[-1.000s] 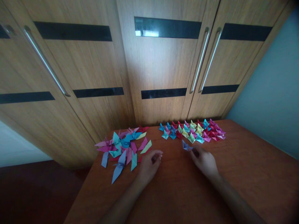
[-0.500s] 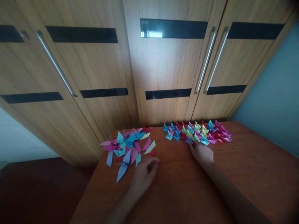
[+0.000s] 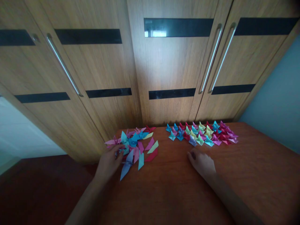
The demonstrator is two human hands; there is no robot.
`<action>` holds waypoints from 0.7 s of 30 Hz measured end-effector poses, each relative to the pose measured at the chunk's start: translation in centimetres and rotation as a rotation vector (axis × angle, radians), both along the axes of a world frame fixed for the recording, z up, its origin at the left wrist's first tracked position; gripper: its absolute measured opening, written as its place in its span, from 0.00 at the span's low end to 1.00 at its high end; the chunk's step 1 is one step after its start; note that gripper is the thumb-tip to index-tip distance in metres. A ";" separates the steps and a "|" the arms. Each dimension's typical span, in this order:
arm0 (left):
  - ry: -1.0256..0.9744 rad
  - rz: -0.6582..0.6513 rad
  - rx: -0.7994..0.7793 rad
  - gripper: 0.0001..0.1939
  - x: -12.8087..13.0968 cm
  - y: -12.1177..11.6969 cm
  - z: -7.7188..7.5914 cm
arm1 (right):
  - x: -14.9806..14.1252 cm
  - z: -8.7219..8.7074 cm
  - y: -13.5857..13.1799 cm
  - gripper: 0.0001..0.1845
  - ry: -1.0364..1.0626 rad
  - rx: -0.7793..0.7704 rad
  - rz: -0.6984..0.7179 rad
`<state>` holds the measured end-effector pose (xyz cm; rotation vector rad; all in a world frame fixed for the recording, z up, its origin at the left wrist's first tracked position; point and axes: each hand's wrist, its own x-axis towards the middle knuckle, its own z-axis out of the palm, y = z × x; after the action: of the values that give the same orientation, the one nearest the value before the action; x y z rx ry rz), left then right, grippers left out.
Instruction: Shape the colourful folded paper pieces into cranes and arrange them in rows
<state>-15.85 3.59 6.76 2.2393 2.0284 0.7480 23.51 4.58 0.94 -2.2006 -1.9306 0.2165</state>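
From my remote seat: origami cranes (image 3: 133, 140) in loose, overlapping pile, table's (image 3: 168, 184) far left corner. Periwinkle crane (image 3: 127, 166) on pile's near side. My left hand (image 3: 110, 161) at pile's left side, thumb and fingers parted; cannot tell if grasping paper. Pointed origami pieces (image 3: 208, 141) in close rows along far edge toward far right corner. My right hand (image 3: 202, 163) just nearer than rows, fingers curled; cannot tell whether clenched or loose. Wooden wardrobe (image 3: 168, 68) behind far edge.
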 end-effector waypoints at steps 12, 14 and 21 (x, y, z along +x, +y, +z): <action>0.402 -0.166 -0.165 0.20 0.7 5.1 1.6 | -0.3 -0.3 -0.4 0.13 0.007 0.061 0.054; 0.429 -0.166 -0.192 0.19 0.9 5.5 2.0 | -0.3 -0.3 -0.5 0.13 0.005 0.068 0.053; 0.480 -0.188 -0.191 0.14 0.5 5.8 2.4 | -0.2 -0.4 -0.4 0.12 0.031 0.049 0.053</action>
<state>-15.36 9.36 9.16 2.6243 1.9043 -0.0074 23.36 4.21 0.56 -2.1046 -1.9576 0.2080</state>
